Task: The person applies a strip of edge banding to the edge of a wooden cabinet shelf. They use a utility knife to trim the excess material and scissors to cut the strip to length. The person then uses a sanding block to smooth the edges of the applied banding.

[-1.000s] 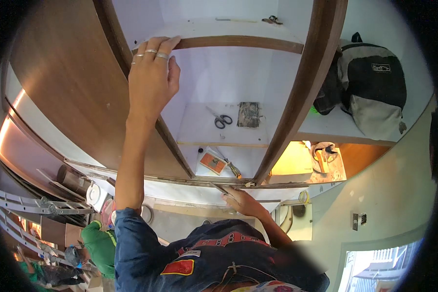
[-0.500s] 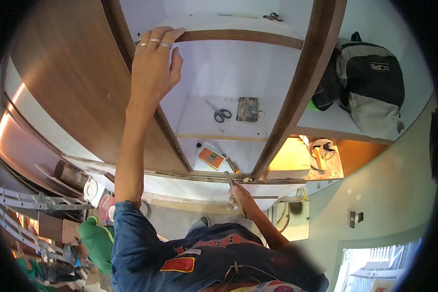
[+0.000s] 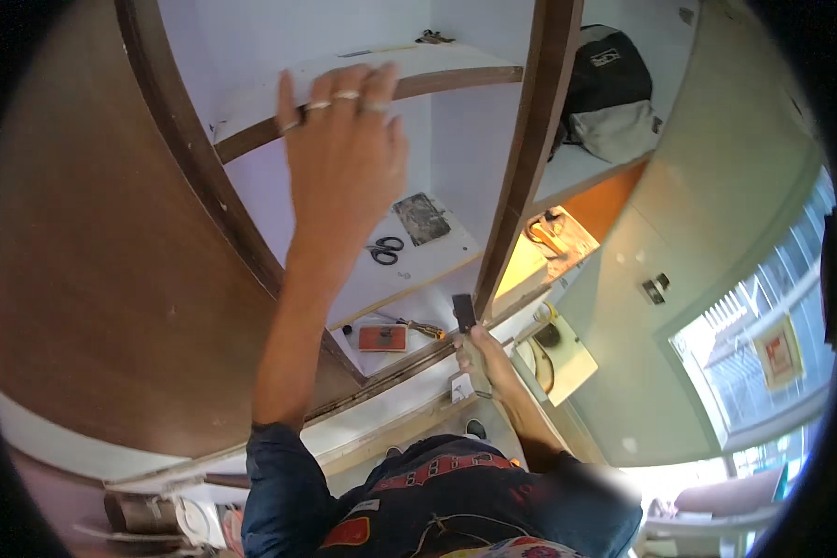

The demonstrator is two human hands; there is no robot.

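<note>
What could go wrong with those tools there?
The dark-ended tool in the right hand might bump or scratch the brown post close to it. The yellow-handled tool lies near the front edge of the bottom shelf, so a knock could make it fall. The scissors could prick someone reaching in carelessly.
</note>
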